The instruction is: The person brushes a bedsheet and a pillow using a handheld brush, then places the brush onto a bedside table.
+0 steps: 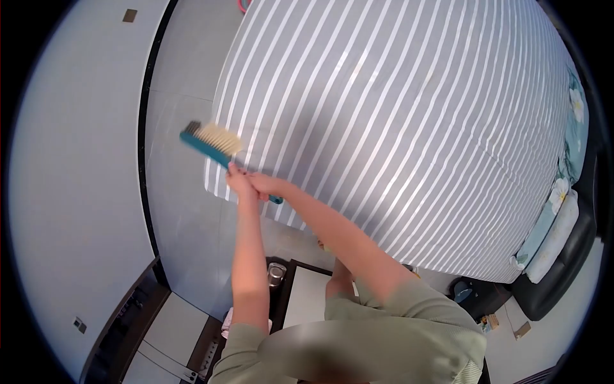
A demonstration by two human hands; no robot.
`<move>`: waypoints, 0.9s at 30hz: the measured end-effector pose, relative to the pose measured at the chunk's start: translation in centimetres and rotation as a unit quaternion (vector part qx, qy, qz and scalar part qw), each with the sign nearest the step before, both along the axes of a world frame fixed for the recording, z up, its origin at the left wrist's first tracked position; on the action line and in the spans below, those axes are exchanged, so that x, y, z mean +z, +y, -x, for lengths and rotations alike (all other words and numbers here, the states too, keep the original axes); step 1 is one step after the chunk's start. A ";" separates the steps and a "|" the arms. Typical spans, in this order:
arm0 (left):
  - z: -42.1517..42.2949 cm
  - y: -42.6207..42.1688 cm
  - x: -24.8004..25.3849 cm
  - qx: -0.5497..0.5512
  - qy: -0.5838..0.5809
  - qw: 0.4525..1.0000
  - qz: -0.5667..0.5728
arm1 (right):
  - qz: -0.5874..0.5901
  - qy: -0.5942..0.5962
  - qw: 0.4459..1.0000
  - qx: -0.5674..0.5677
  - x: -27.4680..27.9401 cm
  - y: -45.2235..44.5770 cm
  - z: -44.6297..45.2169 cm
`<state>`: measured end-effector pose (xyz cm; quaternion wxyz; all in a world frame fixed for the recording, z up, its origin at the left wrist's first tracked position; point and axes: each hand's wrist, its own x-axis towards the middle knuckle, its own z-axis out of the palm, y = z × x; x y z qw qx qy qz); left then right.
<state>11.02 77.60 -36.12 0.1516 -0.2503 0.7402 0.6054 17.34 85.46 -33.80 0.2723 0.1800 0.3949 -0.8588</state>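
Observation:
A teal-handled brush (211, 148) with cream and dark bristles is held over the near left corner of a bed, which has a grey and white striped sheet (384, 115). My left hand (240, 182) grips the handle close to the bristles. Just to its right, my right hand (265, 184) is wrapped round the lower handle, and the teal handle end sticks out below it. The two hands touch each other. The bristles face up and to the right in the view, over the sheet's left edge.
Pillows (553, 230) lie by a black headboard (547, 288) at the right. A dark-framed cabinet (176, 320) stands at the lower left. Below the bed are a white-topped dark table (308, 296) and a dark nightstand (486, 297). A wall (70, 160) runs along the left.

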 end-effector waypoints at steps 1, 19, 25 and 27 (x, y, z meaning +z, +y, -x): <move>0.6 -0.5 0.5 0.064 -0.013 0.997 -0.039 | -0.026 0.002 1.000 0.015 -0.6 -0.7 0.7; -20.6 25.5 4.4 -0.742 -0.127 0.652 -0.091 | -0.003 -0.177 0.586 -0.791 1.4 12.9 -18.2; -16.8 27.9 1.5 -0.637 -0.013 0.771 -0.015 | 0.061 -0.170 0.776 -0.604 1.0 17.4 -16.7; -14.2 26.8 2.0 -0.570 0.050 0.820 0.007 | 0.067 -0.144 0.821 -0.548 2.0 17.2 -14.3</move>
